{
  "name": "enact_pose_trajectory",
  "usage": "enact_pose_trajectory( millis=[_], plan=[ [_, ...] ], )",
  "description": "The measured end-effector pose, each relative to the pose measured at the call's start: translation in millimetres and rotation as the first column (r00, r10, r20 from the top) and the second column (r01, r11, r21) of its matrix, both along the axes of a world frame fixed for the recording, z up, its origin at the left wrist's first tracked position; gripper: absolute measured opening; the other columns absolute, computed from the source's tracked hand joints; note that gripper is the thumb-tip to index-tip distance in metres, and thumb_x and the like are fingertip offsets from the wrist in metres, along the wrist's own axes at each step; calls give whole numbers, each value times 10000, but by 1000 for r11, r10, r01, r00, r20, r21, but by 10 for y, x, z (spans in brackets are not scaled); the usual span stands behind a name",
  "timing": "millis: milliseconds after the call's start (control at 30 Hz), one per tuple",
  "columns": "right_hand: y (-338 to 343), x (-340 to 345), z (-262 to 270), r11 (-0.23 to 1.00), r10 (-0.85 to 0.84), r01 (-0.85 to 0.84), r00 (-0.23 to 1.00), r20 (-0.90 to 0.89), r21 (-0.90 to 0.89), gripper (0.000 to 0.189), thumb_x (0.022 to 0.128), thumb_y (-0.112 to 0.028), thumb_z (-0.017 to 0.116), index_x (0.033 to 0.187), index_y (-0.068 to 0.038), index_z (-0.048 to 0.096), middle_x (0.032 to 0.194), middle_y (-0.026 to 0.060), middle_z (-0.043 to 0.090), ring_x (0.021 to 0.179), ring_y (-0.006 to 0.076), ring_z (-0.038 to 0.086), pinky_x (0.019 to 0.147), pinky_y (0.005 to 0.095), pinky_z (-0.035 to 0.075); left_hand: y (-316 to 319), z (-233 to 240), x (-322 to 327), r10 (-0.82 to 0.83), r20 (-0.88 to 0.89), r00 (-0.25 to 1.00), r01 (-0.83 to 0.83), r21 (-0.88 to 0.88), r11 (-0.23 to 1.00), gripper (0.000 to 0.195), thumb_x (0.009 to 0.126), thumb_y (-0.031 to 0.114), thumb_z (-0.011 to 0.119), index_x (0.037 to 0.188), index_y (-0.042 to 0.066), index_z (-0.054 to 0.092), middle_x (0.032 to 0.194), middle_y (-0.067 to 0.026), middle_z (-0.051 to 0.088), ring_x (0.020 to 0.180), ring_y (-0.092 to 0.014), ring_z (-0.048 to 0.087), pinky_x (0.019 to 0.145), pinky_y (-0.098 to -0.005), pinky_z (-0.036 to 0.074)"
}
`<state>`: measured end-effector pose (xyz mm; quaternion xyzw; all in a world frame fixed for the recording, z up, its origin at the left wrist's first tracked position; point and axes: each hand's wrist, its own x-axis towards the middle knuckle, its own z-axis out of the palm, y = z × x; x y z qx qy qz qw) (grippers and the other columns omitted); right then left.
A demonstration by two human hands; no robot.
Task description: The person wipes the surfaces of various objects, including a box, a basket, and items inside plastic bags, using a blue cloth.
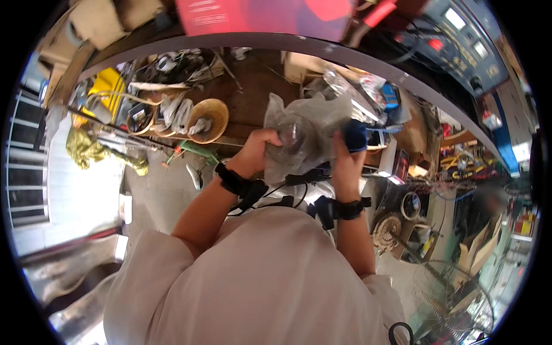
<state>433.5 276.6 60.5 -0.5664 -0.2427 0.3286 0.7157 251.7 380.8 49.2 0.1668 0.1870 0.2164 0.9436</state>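
Observation:
A translucent plastic bag (317, 110) hangs in front of me over the near edge of the workbench. My left hand (254, 148) pinches its left side between thumb and fingers. Through the film shows a rounded thing (294, 137), too unclear to name. At the bag's right side my right hand (348, 166) grips a dark blue, roughly cylindrical object (357, 136), blurred and partly covered by the fingers. Whether those fingers also hold the bag, I cannot tell.
Clutter covers the wooden workbench (254, 82), including a wicker basket (221, 113). A dark shelf edge (258, 39) crosses above it, carrying a red box (258, 17). A green power tool (198, 149) is at left. Right are a wire-caged fan (457, 276) and a person (470, 215).

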Motion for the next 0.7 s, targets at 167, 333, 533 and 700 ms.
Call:
enact_pose_trajectory(
  millis=[167, 333, 533, 700],
  plan=[
    [111, 32, 221, 999, -15, 30, 955, -295, 45, 249, 823, -50, 656, 1056, -51, 571, 962, 7, 600, 874, 105, 561, 766, 242, 436, 127, -250, -295, 208, -166, 964, -71, 594, 801, 234, 755, 40, 498, 959, -19, 595, 997, -107, 623, 933, -215, 588, 853, -324, 475],
    [213, 20, 48, 985, -135, 126, 988, -73, -116, 324, 836, -157, 665, 1122, -54, 553, 1071, 38, 566, 1000, 137, 509, 867, 273, 401, 143, -241, -622, 497, -244, 833, 128, 958, 256, 203, 805, 1, 514, 995, 28, 583, 1024, -86, 620, 942, -191, 591, 826, -286, 477],
    [233, -20, -9, 980, -191, 191, 982, 12, -48, 287, 860, -118, 632, 1121, -26, 556, 1032, 27, 582, 893, 118, 547, 793, 259, 445, 495, -578, -1075, 587, -379, 716, -507, 297, 809, 266, 825, -4, 521, 1081, 66, 545, 1066, -49, 607, 929, -147, 593, 725, -266, 478],
    [339, -417, -208, 908, 223, -64, 911, 347, -414, 432, 862, -395, 612, 835, 36, 626, 730, 52, 598, 698, 123, 541, 636, 283, 455, 399, -192, -881, 514, -166, 842, -467, 253, 847, 365, 821, -24, 541, 1175, 59, 504, 1128, -58, 582, 1023, -173, 573, 839, -304, 470]
  ],
)
